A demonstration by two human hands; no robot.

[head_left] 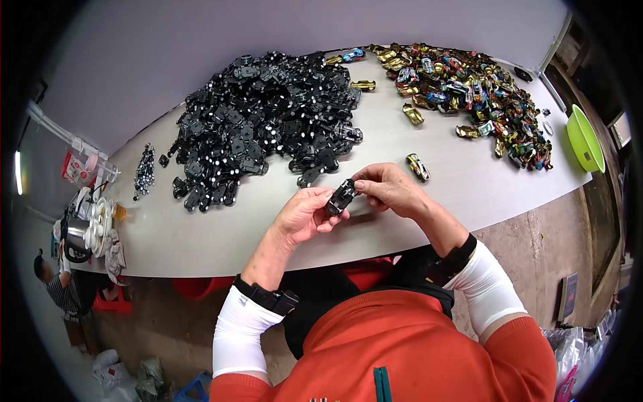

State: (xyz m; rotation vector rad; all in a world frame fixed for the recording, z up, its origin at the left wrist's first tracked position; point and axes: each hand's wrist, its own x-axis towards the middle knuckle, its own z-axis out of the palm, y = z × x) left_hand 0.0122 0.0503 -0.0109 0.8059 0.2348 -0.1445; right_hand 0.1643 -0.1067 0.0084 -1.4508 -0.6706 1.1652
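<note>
A small black toy car chassis is held above the table between my two hands. My left hand pinches its near end between thumb and fingers. My right hand grips its far right end with thumb and forefinger. Just beyond my left hand rises a large heap of black toy car chassis with small pale wheel parts. One gold and dark toy car body lies by itself beyond my right hand. Farther right spreads a heap of shiny toy car bodies in gold, blue and red.
On the pale table, a small pile of black and white parts lies at the left. A green basin stands at the right edge. White cups on a tray and a cloth sit far left, near another person.
</note>
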